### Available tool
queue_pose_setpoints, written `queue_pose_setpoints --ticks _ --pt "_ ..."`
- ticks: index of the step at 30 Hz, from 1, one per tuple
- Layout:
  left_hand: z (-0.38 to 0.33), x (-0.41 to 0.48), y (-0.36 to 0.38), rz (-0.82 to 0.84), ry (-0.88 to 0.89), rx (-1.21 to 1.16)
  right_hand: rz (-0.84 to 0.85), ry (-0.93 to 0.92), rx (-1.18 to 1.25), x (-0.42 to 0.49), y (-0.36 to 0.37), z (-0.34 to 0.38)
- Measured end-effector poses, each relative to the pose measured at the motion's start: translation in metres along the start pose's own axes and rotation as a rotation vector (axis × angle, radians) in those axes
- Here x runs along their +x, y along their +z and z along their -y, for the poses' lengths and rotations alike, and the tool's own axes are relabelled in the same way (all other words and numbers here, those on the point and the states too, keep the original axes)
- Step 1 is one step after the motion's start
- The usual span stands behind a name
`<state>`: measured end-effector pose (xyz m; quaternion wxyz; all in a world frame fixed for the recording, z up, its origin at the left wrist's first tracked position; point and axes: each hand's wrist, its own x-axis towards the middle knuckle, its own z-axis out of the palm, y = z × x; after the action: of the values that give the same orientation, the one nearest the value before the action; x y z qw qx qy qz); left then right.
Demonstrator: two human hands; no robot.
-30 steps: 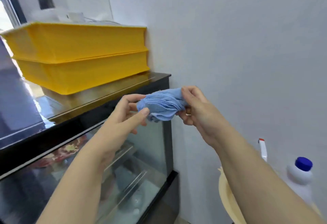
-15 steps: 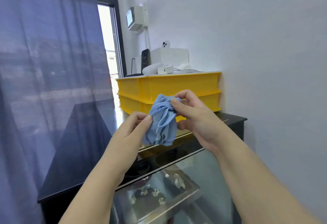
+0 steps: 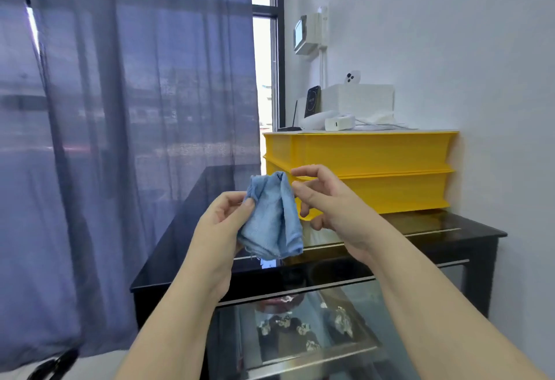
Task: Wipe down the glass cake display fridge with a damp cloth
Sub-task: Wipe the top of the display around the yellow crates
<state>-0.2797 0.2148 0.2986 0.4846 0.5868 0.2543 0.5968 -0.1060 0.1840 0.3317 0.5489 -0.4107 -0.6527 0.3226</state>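
A bunched blue cloth (image 3: 270, 220) hangs in front of me above the cake display fridge (image 3: 345, 358), a black-framed glass case with cakes on a shelf inside. My left hand (image 3: 219, 223) pinches the cloth at its upper left edge between thumb and fingers. My right hand (image 3: 336, 211) is just right of the cloth with its fingers loosely spread. Its index fingertip and thumb tip sit at the cloth's upper right edge without gripping it. Both hands hover over the fridge's glossy black top (image 3: 186, 229).
Two stacked yellow trays (image 3: 375, 169) sit on the back right of the fridge top against the white wall, with white devices and a phone (image 3: 312, 100) on them. A blue sheer curtain (image 3: 120, 109) covers the window on the left. The floor lies lower left.
The view swung up and left, from the fridge's right side to its top and front. The cloth has unfurled to hang from my left hand, and my right hand has loosened off it.
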Motion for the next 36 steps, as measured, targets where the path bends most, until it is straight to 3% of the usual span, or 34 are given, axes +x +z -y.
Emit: queue_pose_setpoints --ticks 3,8,13,16,19,22,26,30,36 --pt "-0.001 0.004 -0.004 0.02 -0.016 -0.007 0.086 0.006 -0.035 0.003 0.009 -0.002" --pt "-0.005 0.013 -0.021 -0.041 -0.038 0.018 -0.039 -0.001 0.012 0.012 0.017 -0.003" --pt "-0.007 0.026 -0.033 0.004 -0.119 -0.041 -0.184 0.057 0.256 0.018 0.013 -0.006" --pt "-0.007 0.029 -0.032 0.029 -0.132 -0.004 -0.148 0.175 0.333 0.019 0.016 -0.008" --pt "-0.009 0.031 -0.029 0.037 -0.122 0.028 -0.035 0.235 0.157 0.017 0.023 -0.018" --pt "-0.017 0.037 -0.034 0.012 -0.06 0.12 -0.065 0.187 -0.031 0.021 0.022 -0.022" --pt "-0.032 0.051 -0.05 0.005 0.046 0.372 -0.088 0.162 0.0 0.024 0.002 -0.008" --pt "-0.04 0.053 -0.042 0.023 0.1 0.416 -0.049 0.143 0.0 0.026 0.003 0.003" --pt "-0.043 0.048 -0.042 -0.061 0.244 0.56 0.209 0.245 -0.248 0.017 0.028 -0.008"
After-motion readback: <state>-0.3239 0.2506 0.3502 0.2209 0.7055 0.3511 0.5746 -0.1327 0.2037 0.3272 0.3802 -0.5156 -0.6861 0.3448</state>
